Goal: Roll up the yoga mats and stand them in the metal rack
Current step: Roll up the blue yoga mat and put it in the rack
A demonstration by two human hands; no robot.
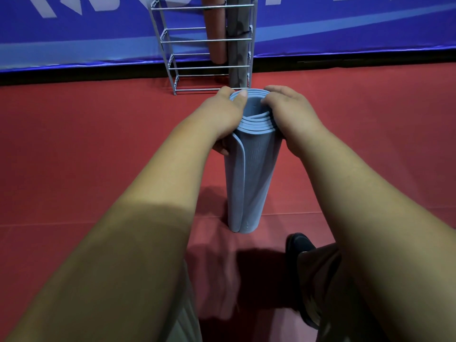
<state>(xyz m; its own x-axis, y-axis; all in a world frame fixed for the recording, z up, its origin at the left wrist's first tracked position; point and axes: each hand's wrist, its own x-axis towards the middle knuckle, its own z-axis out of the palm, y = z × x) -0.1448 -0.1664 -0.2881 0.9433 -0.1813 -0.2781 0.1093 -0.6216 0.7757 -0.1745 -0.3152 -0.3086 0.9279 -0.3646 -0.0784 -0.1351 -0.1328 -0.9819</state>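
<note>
Gripping blue mat: left hand, right hand; metal rack beyond holds grey roll.

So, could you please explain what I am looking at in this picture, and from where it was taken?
No machine here: a camera on a person's head looks down along both bare arms. The left hand and right hand grip the top of a rolled blue yoga mat, which stands upright on the red floor. Behind it, against a blue banner, stands the metal rack, already holding a brown rolled mat and a grey rolled mat. A dark shoe shows at the bottom.
</note>
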